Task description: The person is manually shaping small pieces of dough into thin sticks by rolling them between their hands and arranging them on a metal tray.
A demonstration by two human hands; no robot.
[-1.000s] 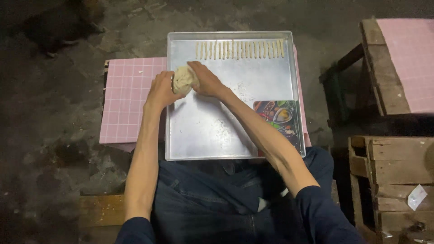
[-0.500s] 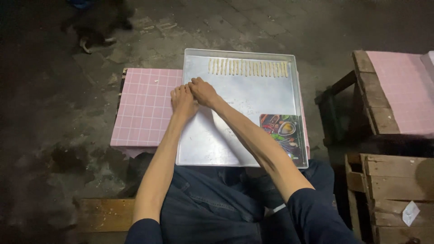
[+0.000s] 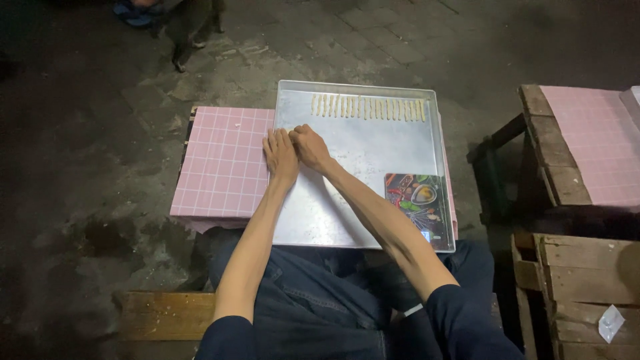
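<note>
On tray [image 3: 373, 207], dough lump now hidden; hands flattened

A single head-worn camera looks steeply down from above the seated person's lap onto the metal tray [image 3: 360, 200]. It sits fairly near, facing forward past the tray toward dim, probably paved ground.

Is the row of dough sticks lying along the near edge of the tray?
No, the dough sticks line the far edge of the tray.
</note>
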